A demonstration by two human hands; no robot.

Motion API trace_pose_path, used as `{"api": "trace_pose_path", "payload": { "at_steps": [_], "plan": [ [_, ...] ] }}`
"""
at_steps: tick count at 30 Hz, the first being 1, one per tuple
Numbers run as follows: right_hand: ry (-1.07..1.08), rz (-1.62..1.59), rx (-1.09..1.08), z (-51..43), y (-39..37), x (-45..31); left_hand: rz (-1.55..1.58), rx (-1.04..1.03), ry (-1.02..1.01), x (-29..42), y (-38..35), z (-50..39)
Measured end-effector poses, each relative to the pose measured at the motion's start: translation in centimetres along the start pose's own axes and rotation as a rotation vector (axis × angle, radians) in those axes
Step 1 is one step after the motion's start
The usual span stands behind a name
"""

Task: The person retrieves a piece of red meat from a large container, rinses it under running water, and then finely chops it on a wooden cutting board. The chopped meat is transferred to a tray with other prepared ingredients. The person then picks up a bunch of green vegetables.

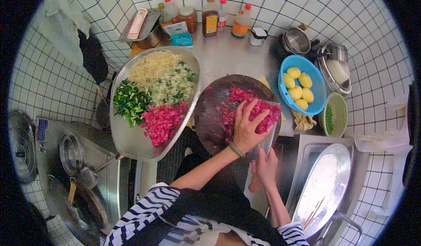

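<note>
A round dark chopping board (210,114) lies before me with finely chopped pink vegetable (241,95) on it. My left hand (246,127), a bangle on its wrist, rests with spread fingers on a heap of the pink pieces that lies on the broad blade of a cleaver (273,134). My right hand (267,167) is closed around the cleaver near its handle. To the left, a metal mesh tray (131,149) holds pale shreds (153,67), chopped greens (130,99), a white-and-green chopped mix (174,86) and more pink pieces (164,121).
A blue basket (320,96) of peeled potatoes stands right of the board, beside a green basket (342,114). Bottles (210,19) and jars line the tiled wall. A metal basin (343,157) of white powder sits over the sink at lower right; a wok (88,206) lies lower left.
</note>
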State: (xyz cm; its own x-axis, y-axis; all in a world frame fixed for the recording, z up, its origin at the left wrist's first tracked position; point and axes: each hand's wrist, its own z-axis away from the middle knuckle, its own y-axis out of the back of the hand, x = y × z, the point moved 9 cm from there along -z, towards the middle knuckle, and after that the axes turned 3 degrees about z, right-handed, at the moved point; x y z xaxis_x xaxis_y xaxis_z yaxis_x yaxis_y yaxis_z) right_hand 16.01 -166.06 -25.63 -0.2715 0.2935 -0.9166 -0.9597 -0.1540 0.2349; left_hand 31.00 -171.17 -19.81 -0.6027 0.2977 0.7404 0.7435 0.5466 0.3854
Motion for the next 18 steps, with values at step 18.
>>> {"api": "trace_pose_path", "payload": {
  "at_steps": [18],
  "plan": [
    [-0.355, -0.025, -0.955, 5.5, -23.1, -11.6, -0.363, -0.019, 0.535, -14.8, 24.7, 2.4]
  ]
}}
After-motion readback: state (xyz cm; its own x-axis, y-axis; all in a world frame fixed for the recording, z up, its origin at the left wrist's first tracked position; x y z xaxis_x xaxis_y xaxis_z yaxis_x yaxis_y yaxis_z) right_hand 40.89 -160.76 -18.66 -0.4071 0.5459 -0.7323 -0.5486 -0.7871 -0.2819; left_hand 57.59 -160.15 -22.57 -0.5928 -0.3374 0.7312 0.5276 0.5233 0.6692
